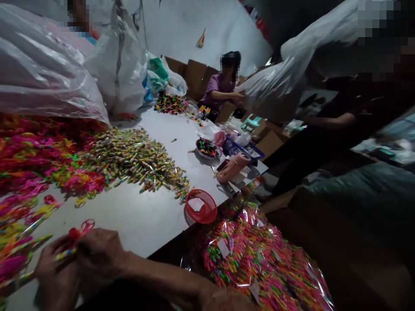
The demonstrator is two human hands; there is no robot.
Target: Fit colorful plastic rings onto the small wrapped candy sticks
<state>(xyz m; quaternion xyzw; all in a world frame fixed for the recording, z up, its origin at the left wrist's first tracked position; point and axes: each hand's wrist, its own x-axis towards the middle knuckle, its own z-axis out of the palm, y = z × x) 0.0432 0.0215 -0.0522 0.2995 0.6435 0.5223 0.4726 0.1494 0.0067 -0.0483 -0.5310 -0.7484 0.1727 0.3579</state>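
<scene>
Low at the left of the head view, my left hand (58, 270) is closed on a short patterned tube (65, 255) with yellow and blue bands. Right beside it, my right hand (100, 250) pinches a red plastic piece (75, 233) with a loop on top, close to the tube's end. The two hands nearly touch. Another patterned stick (21, 280) runs up to my left hand; whether it is held I cannot tell. A heap of pink, red and yellow plastic pieces (26, 151) spreads beyond my hands, beside a pile of similar patterned tubes (136, 160).
A red basket (210, 207) stands at the edge of the white table (155, 216). Below it lies a clear bag of colourful pieces (259, 259). A pink cylinder (233, 167) and a bowl (207, 149) sit farther back. Two people handle a large white sack (282, 86).
</scene>
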